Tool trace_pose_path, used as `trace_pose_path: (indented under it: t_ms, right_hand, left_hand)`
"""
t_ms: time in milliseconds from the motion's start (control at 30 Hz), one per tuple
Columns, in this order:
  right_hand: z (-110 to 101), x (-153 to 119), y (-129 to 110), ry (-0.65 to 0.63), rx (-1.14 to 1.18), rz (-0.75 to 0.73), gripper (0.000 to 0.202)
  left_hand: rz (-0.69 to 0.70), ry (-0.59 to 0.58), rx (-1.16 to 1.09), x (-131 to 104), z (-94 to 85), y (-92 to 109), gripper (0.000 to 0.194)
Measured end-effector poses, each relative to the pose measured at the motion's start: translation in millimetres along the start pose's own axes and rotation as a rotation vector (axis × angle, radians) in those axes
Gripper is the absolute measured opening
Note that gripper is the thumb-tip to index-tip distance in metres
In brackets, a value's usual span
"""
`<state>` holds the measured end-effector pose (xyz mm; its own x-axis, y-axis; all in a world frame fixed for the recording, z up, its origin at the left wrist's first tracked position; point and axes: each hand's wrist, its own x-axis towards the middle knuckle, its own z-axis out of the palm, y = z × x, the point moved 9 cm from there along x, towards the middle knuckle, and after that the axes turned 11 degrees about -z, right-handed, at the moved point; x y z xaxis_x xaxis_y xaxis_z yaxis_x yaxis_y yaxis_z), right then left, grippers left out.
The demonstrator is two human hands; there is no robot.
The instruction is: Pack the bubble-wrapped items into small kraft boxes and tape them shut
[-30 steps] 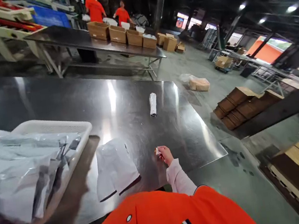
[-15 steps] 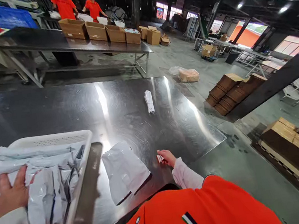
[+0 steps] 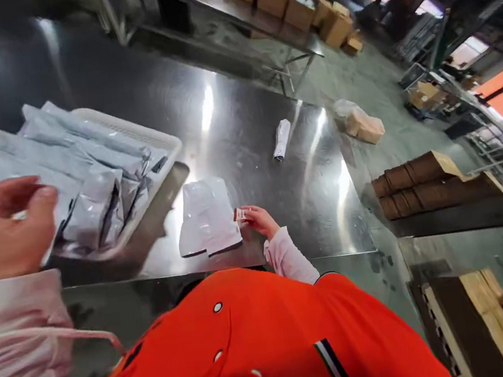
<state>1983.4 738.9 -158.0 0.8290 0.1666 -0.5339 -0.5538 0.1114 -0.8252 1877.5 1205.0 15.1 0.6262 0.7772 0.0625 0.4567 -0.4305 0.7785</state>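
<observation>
- White plastic packets [image 3: 98, 197] crowd a basket [image 3: 131, 129] in the head view, which sits at ten o'clock from the flat packet [image 3: 208, 216] lying on the metal table [image 3: 245, 114] before the wearer.
- At three o'clock from that packet, the right hand [image 3: 258, 220] pinches a small label [image 3: 240, 214] between thumb and fingers; the label's near end meets the packet's edge as seen, though I cannot tell whether they touch.
- Toward nine o'clock, the left hand [image 3: 13, 222] hangs over the packets in the basket, fingers half curled, with a narrow gap to the thumb and nothing visibly caught in it.
- A rolled packet [image 3: 282, 139] lies at two o'clock from the flat one, well apart from both hands.
- My judgement of the step: the label is in hand beside the flat packet and not laid on it, while the left hand is free.
- Placing the label would call for a steady pinch and a flat patch of plastic; taking a packet would need a wider left grip.
</observation>
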Motion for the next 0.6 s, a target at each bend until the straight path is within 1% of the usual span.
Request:
trace_pose_path:
  t_ms: [33,67,100,133,167,200,233,300,367,433,500,533,600]
  right_hand:
    - [10,3,-1,-0.058,-0.001,0.013,0.019]
    - [20,7,-2,-0.117,-0.002,0.022,0.024]
    - [30,10,-3,-0.172,-0.005,0.027,0.027]
    - [40,14,-5,-0.225,-0.004,0.028,0.029]
    - [49,18,-7,-0.272,-0.003,0.022,0.03]
    - [57,21,-9,-0.312,-0.003,0.012,0.031]
    - [64,24,-12,-0.349,-0.005,-0.002,0.033]
    - [75,28,-20,-0.427,-0.006,-0.036,0.038]
    - [81,27,-27,-0.514,-0.003,-0.058,0.048]
    - [83,23,-32,-0.592,-0.006,-0.052,0.057]
    - [79,18,-36,-0.643,-0.029,-0.041,0.063]
    - [77,16,-38,-0.664,-0.047,-0.039,0.065]
    - [72,11,-40,-0.715,-0.078,-0.035,0.064]
  left_hand:
    - [-0.1,-0.032,-0.069,-29,13.4,-8,0.087]
    - [-0.229,-0.11,-0.079,-58,36.0,-18,0.08]
    - [-0.307,-0.282,-0.026,-87,69.8,-23,0.071]
    - [-0.35,-0.448,0.065,-114,103.7,-27,0.063]
    - [-0.405,-0.548,0.145,-135,131.2,-33,0.06]
    - [-0.443,-0.587,0.184,-149,152.6,-37,0.061]
    - [-0.482,-0.589,0.224,-157,169.2,-40,0.067]
    - [-0.547,-0.527,0.256,-163,191.0,-43,0.085]
    - [-0.572,-0.465,0.301,-164,204.9,-39,0.098]
    - [-0.578,-0.409,0.314,-166,214.8,-31,0.102]
    - [-0.625,-0.377,0.281,-172,223.2,-30,0.106]
    - [-0.673,-0.37,0.244,-176,226.9,-34,0.107]
    - [-0.763,-0.366,0.16,-189,233.1,-45,0.1]
